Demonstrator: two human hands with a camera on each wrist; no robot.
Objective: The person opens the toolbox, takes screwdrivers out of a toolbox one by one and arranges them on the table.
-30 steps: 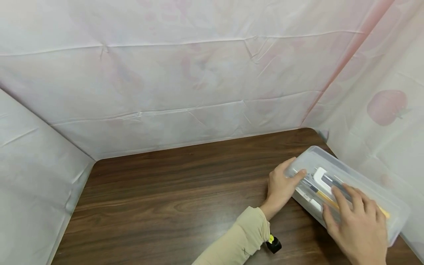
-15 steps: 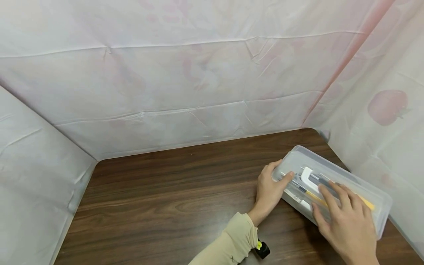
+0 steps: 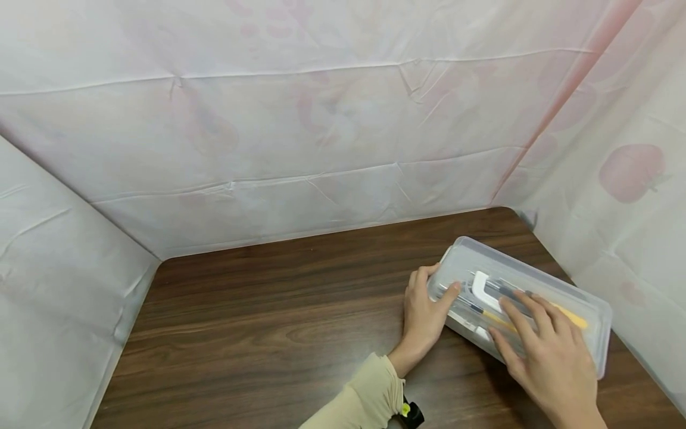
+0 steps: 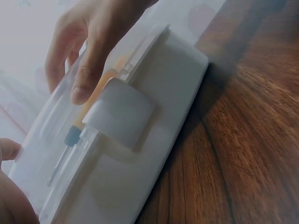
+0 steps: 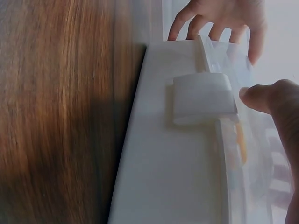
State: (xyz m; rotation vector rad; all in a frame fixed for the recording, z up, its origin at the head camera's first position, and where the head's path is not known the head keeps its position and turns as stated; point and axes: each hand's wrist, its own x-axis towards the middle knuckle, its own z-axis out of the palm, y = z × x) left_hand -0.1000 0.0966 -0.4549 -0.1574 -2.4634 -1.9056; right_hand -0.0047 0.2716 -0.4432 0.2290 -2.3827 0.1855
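A white plastic storage box (image 3: 461, 325) with a clear lid (image 3: 536, 268) lies slantwise at the table's right side, lid on. Through the lid show a yellow-handled tool with a thin metal shaft (image 4: 60, 165), a white angled piece (image 3: 480, 291) and dark slender items. My left hand (image 3: 421, 316) grips the box's left end, thumb on the lid and fingers round the end. My right hand (image 3: 554, 354) rests its spread fingertips on the lid's right half. Its thumb (image 5: 254, 95) is close to the white latch (image 5: 203, 98) on the near side, which looks fastened.
The brown wood-grain table (image 3: 257, 333) extends to the left of the box. Pale printed sheeting (image 3: 321, 137) rises along its back and both sides. A black strap piece (image 3: 412, 414) with a yellow mark hangs by the left sleeve (image 3: 364, 390).
The box has slid left across the table, away from the right-hand sheeting, and both hands have moved with it. Their placement on the box looks about the same.
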